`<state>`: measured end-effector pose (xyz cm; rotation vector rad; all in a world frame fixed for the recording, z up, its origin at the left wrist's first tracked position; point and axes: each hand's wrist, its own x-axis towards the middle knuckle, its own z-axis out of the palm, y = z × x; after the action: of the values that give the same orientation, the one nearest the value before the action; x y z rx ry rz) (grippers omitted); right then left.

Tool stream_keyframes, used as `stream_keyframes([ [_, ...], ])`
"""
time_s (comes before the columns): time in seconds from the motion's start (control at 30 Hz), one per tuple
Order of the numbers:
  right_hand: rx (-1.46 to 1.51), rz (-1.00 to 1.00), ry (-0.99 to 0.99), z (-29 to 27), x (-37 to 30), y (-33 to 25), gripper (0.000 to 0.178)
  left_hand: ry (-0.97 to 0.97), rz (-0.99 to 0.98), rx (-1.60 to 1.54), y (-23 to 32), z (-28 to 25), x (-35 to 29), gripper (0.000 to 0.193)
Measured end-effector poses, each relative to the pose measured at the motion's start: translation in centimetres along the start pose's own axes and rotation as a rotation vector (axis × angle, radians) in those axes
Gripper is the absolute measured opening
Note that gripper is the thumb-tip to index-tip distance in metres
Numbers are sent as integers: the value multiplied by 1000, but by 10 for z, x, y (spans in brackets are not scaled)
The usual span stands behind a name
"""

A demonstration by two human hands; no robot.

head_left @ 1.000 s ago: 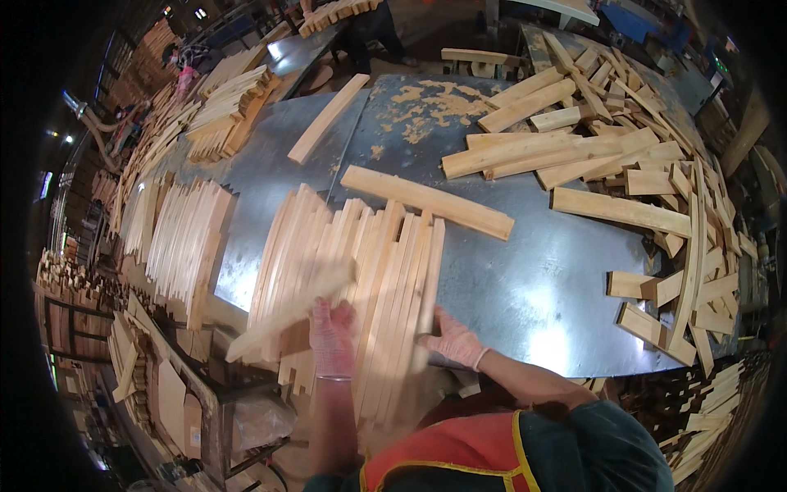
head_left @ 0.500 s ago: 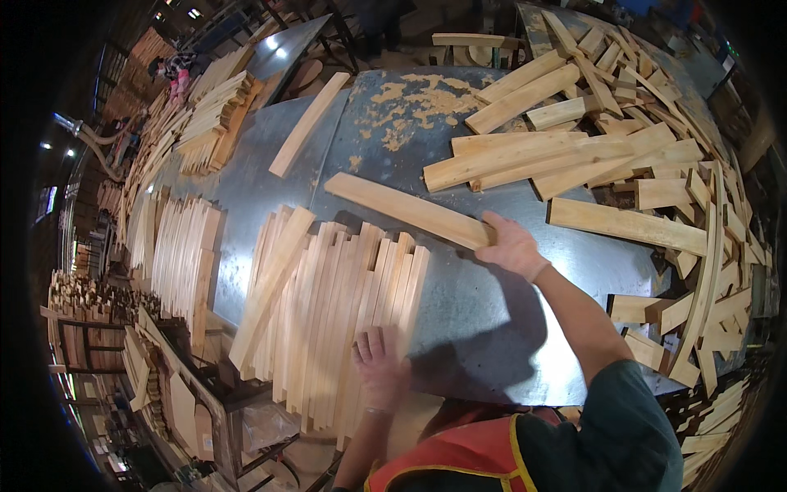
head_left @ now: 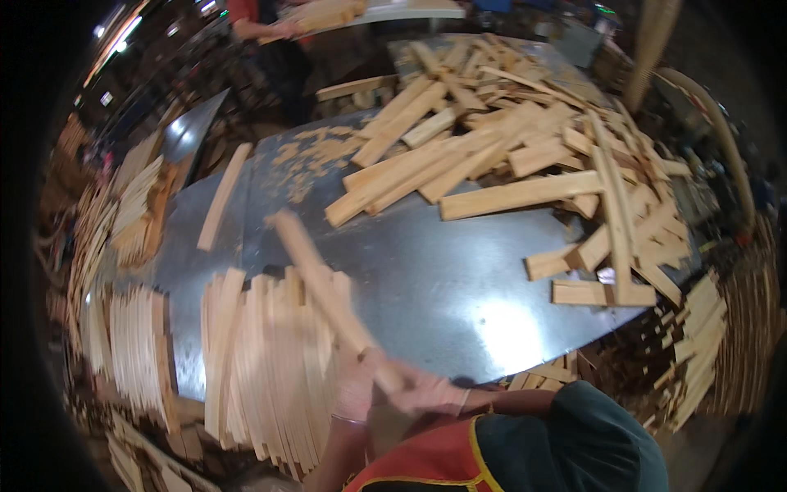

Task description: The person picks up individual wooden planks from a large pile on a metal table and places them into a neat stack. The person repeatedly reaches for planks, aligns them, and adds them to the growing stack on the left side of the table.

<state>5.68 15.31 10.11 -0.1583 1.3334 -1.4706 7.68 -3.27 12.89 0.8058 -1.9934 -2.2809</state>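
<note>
A pale wooden board [head_left: 324, 287] slants across the front of the metal table, its far end over the table and its near end at my hands. My right hand [head_left: 430, 391] is closed round that near end. Pressed close on the board's left side is my left hand [head_left: 353, 394]; motion blur hides how its fingers lie. Just left of and beneath the board stands a tight row of upright-edged wooden strips [head_left: 275, 361]. One loose strip [head_left: 223, 344] lies aslant on the left part of that row.
A messy heap of boards [head_left: 475, 139] covers the table's [head_left: 393, 271] far right. Another strip row [head_left: 135, 344] sits at left, with a single board [head_left: 224, 197] beyond. Sawdust [head_left: 307, 160] lies far back. A co-worker's hand [head_left: 287, 30] holds wood at another table.
My right hand has drawn the board toward me, turning it more lengthwise. My left hand has come from the strip row to the board's near end. The view has shifted right.
</note>
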Motion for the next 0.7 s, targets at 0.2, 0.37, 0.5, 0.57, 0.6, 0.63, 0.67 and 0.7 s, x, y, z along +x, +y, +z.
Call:
stream_keyframes([
  [0.2,-309,-322,153,-17,3,53,95,37,-129,-332,-2,-11,-50,35],
  [0.37,435,-105,249,-37,-29,23,74,-139,-84,-99,-87,-27,-56,48],
  [0.5,-167,-102,373,-35,-34,-5,67,-77,55,654,-121,7,-31,62],
  [0.57,-65,-82,133,-58,-25,27,78,-71,70,995,-111,36,-23,66],
  [0.6,-18,-70,5,-76,-23,35,85,-12,122,1254,-97,56,-25,67],
  [0.63,-288,-167,17,-96,-23,37,75,23,147,1320,-104,58,-18,63],
  [0.67,-582,-310,159,-127,-33,41,69,-31,97,1281,-106,55,-14,59],
  [0.7,-613,-355,319,-160,-53,35,68,-90,45,1241,-105,52,-11,56],
])
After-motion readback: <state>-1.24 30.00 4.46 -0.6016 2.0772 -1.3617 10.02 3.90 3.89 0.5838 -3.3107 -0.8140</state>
